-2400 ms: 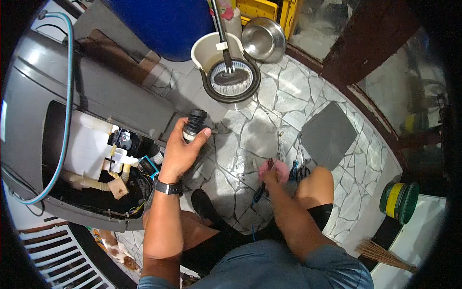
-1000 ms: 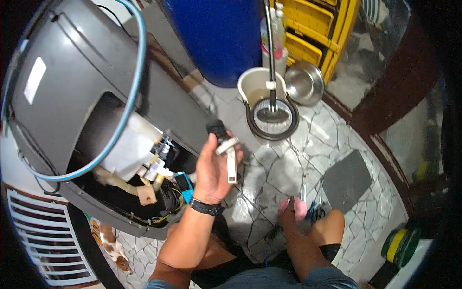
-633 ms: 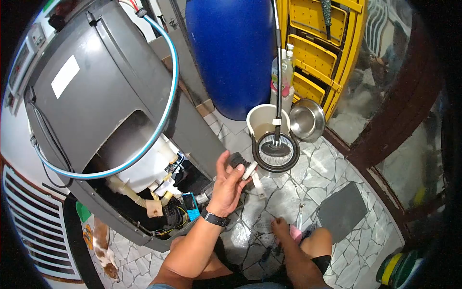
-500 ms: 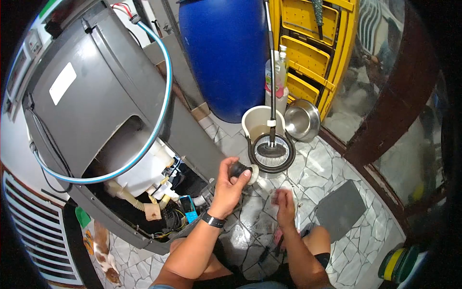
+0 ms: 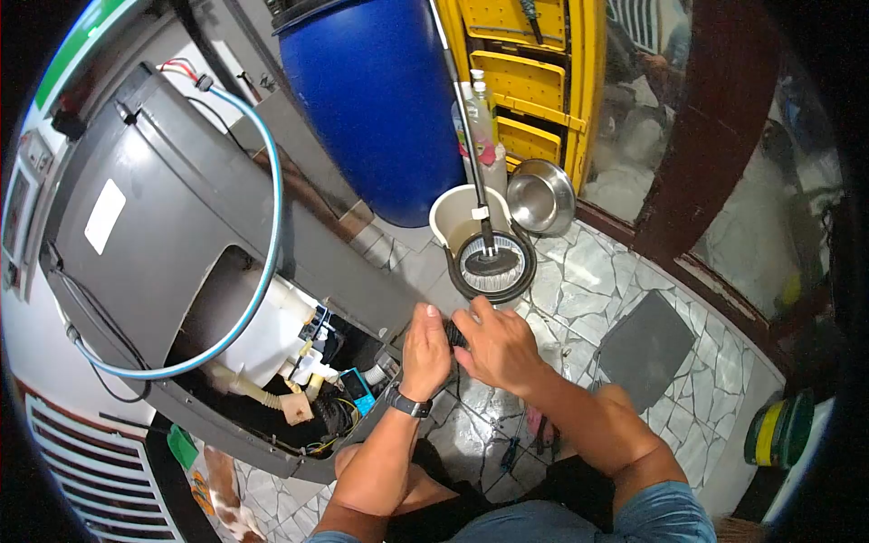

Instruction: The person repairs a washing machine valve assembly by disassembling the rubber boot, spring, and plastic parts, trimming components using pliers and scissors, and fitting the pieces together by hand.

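Note:
Between my two hands is a black ribbed rubber part [image 5: 455, 335], mostly covered by fingers. My left hand [image 5: 425, 355], with a black watch on its wrist, holds it from the left. My right hand [image 5: 498, 346] grips it from the right, fingers curled over it. The white end seen on the part before is hidden now. Left of my hands lies the grey machine [image 5: 163, 181], with an opening that shows a white tub [image 5: 262, 339], cream hoses, wires and a blue-framed module [image 5: 358, 391].
A blue barrel [image 5: 371, 109], a bucket [image 5: 445, 217] with a mop [image 5: 491, 261], a steel bowl [image 5: 541, 197] and a yellow folding ladder [image 5: 520, 81] stand ahead. A grey panel [image 5: 646, 351] lies right. Tools [image 5: 510, 452] lie near my legs. An animal [image 5: 226, 493] is lower left.
My right hand has left the pink cloth on the floor, come up and closed on the black part beside my left hand. The view has tilted up towards the barrel and ladder.

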`<state>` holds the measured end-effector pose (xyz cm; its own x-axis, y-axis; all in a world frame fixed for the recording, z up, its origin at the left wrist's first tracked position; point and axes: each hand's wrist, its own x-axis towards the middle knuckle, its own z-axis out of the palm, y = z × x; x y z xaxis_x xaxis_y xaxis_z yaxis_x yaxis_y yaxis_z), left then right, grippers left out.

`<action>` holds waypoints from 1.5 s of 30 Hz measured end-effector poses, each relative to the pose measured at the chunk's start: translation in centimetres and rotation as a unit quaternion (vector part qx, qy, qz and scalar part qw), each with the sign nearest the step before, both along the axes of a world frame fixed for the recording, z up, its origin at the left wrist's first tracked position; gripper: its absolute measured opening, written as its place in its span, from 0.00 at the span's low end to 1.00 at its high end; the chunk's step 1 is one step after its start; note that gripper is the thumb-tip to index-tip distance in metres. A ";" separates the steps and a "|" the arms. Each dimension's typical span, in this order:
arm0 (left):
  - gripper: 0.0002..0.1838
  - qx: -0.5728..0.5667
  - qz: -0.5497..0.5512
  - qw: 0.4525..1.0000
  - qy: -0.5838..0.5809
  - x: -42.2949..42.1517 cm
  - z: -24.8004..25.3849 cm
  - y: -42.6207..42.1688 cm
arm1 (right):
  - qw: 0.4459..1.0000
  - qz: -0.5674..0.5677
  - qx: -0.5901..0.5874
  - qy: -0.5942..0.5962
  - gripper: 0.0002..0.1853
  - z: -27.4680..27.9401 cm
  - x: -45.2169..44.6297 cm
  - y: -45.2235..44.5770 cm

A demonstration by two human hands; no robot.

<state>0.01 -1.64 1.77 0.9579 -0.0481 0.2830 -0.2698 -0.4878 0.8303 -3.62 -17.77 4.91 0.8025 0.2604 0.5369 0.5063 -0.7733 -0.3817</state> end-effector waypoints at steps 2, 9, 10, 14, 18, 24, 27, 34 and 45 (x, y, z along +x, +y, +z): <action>0.25 -0.046 -0.007 0.999 -0.013 0.2 -1.0 -0.5 | 1.000 0.014 0.000 -0.016 0.27 -0.1 0.1 -0.7; 0.19 -0.340 -0.096 0.884 0.305 -0.6 -0.8 -0.3 | 0.995 0.097 0.012 0.017 0.25 -1.0 0.3 -2.7; 0.18 -0.361 -0.113 0.873 0.309 -0.5 -1.1 -0.3 | 0.995 0.098 0.010 0.017 0.25 -1.1 0.5 -2.9; 0.15 -0.424 -0.111 0.821 0.365 -0.5 -0.6 -0.6 | 0.984 0.166 0.050 0.050 0.27 -1.6 0.9 -3.8; 0.15 -0.453 -0.157 0.760 0.440 -0.5 -1.1 0.0 | 0.972 0.220 0.059 0.060 0.28 -1.9 1.2 -4.6; 0.15 -0.451 -0.148 0.773 0.420 0.0 -1.4 -0.3 | 0.981 0.186 0.041 0.038 0.27 -1.4 1.1 -4.3; 0.16 -0.326 -0.088 0.906 0.254 -0.2 -1.6 -1.3 | 0.990 0.105 0.066 0.066 0.27 -1.9 -0.1 -3.0; 0.16 -0.054 0.012 0.996 -0.075 0.4 -1.8 -0.3 | 0.996 0.032 0.068 0.042 0.27 -1.4 -1.3 -0.3; 0.15 -0.495 -0.156 0.709 0.478 -0.1 1.7 2.7 | 0.951 0.223 0.200 0.079 0.25 -2.9 0.3 -0.9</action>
<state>-0.11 1.10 3.44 0.7212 -0.5308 -0.4452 0.6803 0.4214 0.5996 -3.32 -18.72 2.06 0.7388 0.3938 0.5469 0.6619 -0.2718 -0.6985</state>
